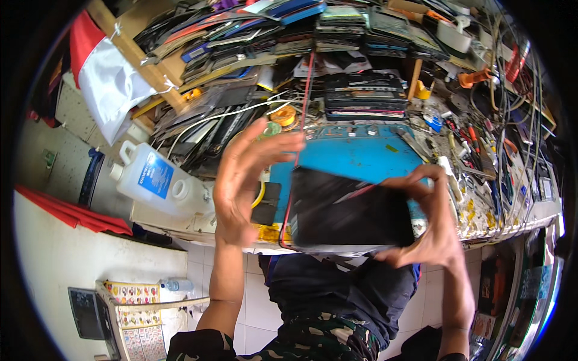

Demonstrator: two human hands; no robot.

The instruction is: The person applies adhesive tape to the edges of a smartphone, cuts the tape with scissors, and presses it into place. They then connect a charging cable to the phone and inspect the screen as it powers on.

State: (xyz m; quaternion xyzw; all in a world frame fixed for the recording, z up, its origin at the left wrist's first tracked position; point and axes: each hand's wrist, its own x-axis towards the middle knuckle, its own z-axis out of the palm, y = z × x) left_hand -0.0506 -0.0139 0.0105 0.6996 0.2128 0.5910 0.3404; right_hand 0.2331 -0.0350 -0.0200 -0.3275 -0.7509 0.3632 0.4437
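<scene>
A black, flat, tablet-like device (352, 210), smeared by motion, is tilted over the front edge of the workbench. My right hand (430, 219) grips its right side, with the thumb near the lower corner and the fingers at the upper one. To the left of it, my left hand (250, 180) is raised with its fingers apart, holding nothing. Beneath and beyond the device lies a blue work mat (355, 147). A thin red cord (306, 96) hangs from above and passes by the device's left edge. Between my left hand and the device, a small dark panel (266, 203) rests on the bench.
Stacked black devices (366, 96) stand behind the mat, below crammed shelves. At right lie loose hand tools (475, 144) and hanging cables (533, 114). A white jerrycan (147, 171) and an open white bottle (191, 194) stand at left. Orange tape (282, 115) sits near the mat.
</scene>
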